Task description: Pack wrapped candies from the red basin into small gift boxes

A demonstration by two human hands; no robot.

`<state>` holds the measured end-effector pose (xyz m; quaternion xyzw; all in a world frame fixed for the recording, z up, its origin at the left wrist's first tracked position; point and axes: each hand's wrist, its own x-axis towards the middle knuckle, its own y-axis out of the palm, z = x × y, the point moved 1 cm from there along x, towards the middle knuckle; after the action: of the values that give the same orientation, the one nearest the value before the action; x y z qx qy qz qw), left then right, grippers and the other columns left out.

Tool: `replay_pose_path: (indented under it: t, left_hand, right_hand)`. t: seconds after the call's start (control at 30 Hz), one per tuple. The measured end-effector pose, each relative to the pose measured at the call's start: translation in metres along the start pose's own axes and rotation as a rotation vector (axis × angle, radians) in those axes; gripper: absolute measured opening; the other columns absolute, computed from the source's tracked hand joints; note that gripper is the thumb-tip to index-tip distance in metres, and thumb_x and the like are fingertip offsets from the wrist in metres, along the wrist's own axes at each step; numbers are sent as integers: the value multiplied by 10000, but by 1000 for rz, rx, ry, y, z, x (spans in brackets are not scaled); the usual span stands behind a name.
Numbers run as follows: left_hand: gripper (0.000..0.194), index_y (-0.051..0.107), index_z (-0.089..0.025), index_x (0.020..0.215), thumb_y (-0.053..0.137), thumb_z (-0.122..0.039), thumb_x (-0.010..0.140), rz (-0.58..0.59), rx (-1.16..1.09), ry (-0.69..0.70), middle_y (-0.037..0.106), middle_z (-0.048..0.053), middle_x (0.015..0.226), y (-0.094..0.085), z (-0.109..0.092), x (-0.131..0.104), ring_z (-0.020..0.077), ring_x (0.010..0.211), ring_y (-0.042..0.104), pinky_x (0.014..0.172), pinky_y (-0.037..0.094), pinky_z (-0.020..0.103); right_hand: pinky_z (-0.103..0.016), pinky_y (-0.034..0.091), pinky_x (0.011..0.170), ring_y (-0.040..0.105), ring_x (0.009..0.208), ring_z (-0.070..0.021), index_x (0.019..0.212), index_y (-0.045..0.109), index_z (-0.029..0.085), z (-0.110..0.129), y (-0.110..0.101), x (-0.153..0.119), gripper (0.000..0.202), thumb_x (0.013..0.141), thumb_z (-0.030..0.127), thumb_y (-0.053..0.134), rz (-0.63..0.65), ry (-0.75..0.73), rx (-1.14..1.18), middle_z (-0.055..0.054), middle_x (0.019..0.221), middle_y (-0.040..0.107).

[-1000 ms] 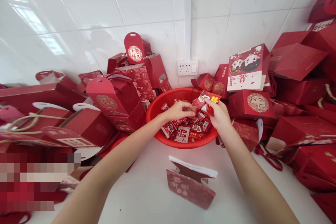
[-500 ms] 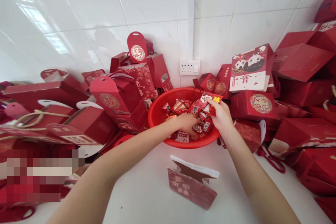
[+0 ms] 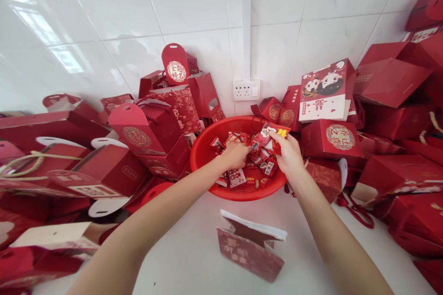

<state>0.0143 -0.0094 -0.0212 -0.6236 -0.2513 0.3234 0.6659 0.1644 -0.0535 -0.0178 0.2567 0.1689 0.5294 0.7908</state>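
A red plastic basket (image 3: 202,179) holds several small wrapped packets (image 3: 237,177), mostly red. My left hand (image 3: 236,154) is inside it, fingers closed at a small red packet (image 3: 255,148); whether the hand grips that packet is hard to tell. Over the basket's right side my right hand (image 3: 288,150) pinches red packets (image 3: 268,132), one with yellow lettering. In front of the basket an open-topped paper bag (image 3: 249,251) with a dull red patterned face stands on the white table (image 3: 194,258).
Red gift boxes (image 3: 145,129) are piled on the left, and more boxes (image 3: 341,140) crowd the right. Behind the basket rises a white tiled wall (image 3: 194,4) with a socket panel (image 3: 246,90). A red ribbon (image 3: 360,212) trails on the table at right.
My left hand has moved slightly up and left among the packets, and its spread fingers have closed. My right hand still holds its packets. The view has shifted slightly.
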Motion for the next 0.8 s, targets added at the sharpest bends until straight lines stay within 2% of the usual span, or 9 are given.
replay_pose_path:
  t: [0.07, 0.13, 0.27, 0.37, 0.47, 0.6, 0.67, 0.8]
  left_hand:
    - [468, 683, -145, 1211, 617, -58, 756, -49, -7, 27, 671, 176, 1160, 1, 3, 1, 331, 1084, 650, 932, 494, 409]
    - [472, 701, -157, 1191, 608, -29, 745, -55, -69, 114, 654, 162, 1178, 2, 5, 2, 312, 1105, 638, 935, 496, 379]
    - [458, 749, -184, 1072, 587, 25, 698, 83, -222, 313, 696, 91, 1140, 8, 3, 3, 245, 1046, 659, 856, 507, 286]
    - [433, 767, -195, 1043, 606, 3, 693, 125, -204, 299, 715, 81, 1131, 9, 0, 3, 241, 1006, 670, 786, 504, 274]
    - [418, 767, -216, 1103, 707, -128, 699, 168, -210, 297, 730, 83, 1137, 7, -2, 0, 255, 971, 680, 734, 498, 278]
    - [562, 736, -258, 1224, 812, -284, 668, 255, -258, 321, 750, 60, 1137, 8, -6, -2, 247, 934, 687, 762, 495, 276]
    - [506, 746, -266, 1203, 800, -281, 701, 285, -276, 310, 765, 38, 1093, 11, -9, -2, 221, 878, 687, 736, 483, 261]
    - [303, 795, -255, 1022, 786, -246, 720, 284, -291, 326, 770, 6, 921, 16, -11, -1, 175, 734, 660, 644, 445, 234]
  right_hand:
    - [-397, 628, 760, 760, 741, -255, 812, 708, 181, -1, -1, 1, 270, 578, 212, 839, 23, -5, -14, -30, 739, 777]
    - [-403, 626, 757, 759, 748, -264, 818, 708, 181, -1, -2, 1, 276, 580, 223, 841, 33, -12, -23, -31, 716, 766]
    - [-394, 622, 758, 751, 719, -252, 805, 707, 183, -1, -1, 1, 270, 570, 217, 835, 16, -16, -17, -20, 688, 757]
    - [-387, 619, 757, 751, 720, -248, 802, 707, 182, -2, -1, 2, 279, 563, 226, 845, 16, -20, -24, -19, 691, 758]
    - [-389, 619, 755, 754, 738, -252, 812, 710, 179, -3, -2, 2, 292, 563, 241, 851, 24, -29, -31, -29, 713, 765]
    - [-396, 620, 746, 754, 737, -258, 809, 706, 179, -3, -1, 2, 281, 565, 233, 834, 17, -20, -21, -29, 703, 762]
    - [-394, 619, 744, 752, 720, -254, 809, 707, 179, -2, -1, 1, 278, 559, 218, 822, 9, -19, -15, -21, 681, 754]
    - [-397, 617, 758, 752, 720, -249, 812, 707, 189, -2, -1, 0, 277, 562, 216, 821, 16, -14, -22, -6, 661, 745]
